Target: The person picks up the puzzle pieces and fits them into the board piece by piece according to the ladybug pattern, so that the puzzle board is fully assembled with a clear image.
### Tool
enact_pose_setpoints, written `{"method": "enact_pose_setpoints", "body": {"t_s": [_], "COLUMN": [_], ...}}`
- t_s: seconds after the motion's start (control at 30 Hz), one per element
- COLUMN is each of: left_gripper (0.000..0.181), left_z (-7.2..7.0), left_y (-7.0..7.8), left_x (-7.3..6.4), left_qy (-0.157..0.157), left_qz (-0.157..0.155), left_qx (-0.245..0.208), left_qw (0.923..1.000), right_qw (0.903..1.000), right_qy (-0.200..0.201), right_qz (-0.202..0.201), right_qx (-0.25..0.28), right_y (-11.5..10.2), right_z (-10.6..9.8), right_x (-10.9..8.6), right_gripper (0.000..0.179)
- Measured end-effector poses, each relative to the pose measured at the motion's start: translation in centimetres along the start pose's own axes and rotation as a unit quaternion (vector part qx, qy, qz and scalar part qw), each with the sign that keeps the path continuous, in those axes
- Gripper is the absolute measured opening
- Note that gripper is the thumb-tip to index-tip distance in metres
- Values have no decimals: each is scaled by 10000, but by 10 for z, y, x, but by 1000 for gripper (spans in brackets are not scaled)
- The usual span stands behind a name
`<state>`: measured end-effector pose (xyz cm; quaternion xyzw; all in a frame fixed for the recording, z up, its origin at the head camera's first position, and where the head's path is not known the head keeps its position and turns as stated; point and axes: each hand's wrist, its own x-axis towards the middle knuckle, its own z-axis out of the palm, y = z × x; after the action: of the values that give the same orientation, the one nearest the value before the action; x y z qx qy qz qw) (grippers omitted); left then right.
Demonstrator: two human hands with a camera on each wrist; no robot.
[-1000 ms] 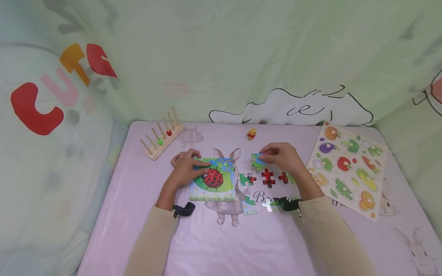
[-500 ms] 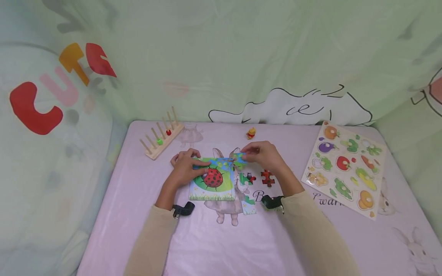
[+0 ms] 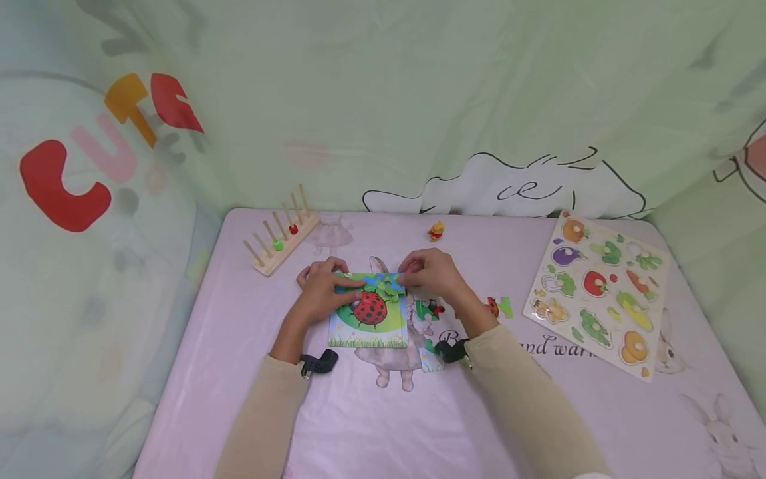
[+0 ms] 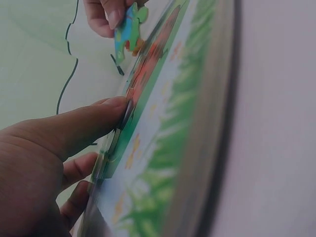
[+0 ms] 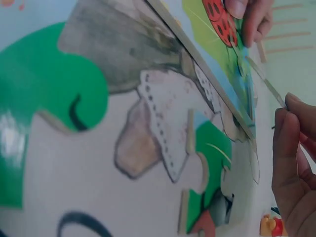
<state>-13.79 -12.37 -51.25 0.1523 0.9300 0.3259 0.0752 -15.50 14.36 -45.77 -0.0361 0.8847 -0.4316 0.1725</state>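
Note:
A picture puzzle board (image 3: 368,338) with a ladybug and a grass border lies on the table. My left hand (image 3: 320,293) holds it at the upper left, thumb on the picture and other fingers at the edge in the left wrist view. My right hand (image 3: 437,274) pinches a blue-and-green jigsaw piece (image 4: 127,34) over the board's upper right part. In the right wrist view that piece (image 5: 266,81) is tilted, seen edge-on. Right of the board lie loose pieces: a green one (image 3: 427,309), a red-and-green one (image 3: 498,307) and a pale one (image 3: 432,360). My right forearm hides others.
A wooden peg rack (image 3: 281,253) with a green bead (image 3: 277,245) and a red bead (image 3: 293,229) stands at the back left. A small yellow-and-red figurine (image 3: 436,231) is at the back. A vegetable puzzle board (image 3: 616,358) lies on the right.
My right hand has carried the blue-and-green jigsaw piece leftward from the loose pieces to over the board's upper right part. My left hand has stayed in place.

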Motion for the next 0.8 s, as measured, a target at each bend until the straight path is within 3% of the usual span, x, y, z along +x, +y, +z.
{"method": "enact_pose_setpoints", "body": {"t_s": [0.13,0.4,0.8], "left_gripper": [27,27,26], "left_z": [0,1,2], "left_y": [0,-1,-3], "left_x": [1,1,0], "left_qy": [-2,43,51], "left_qz": [4,68,71], "left_qx": [-4,15,25], "left_qw": [10000,10000,10000], "right_qw": [9999,9990,9962], "right_qy": [-4,187,365], "right_qz": [147,-21,260], "right_qx": [-55,-402,-741], "right_y": [0,-2,-6], "right_z": [7,15,25], "right_x": [3,6,8], "right_gripper": [13,12,12]}}
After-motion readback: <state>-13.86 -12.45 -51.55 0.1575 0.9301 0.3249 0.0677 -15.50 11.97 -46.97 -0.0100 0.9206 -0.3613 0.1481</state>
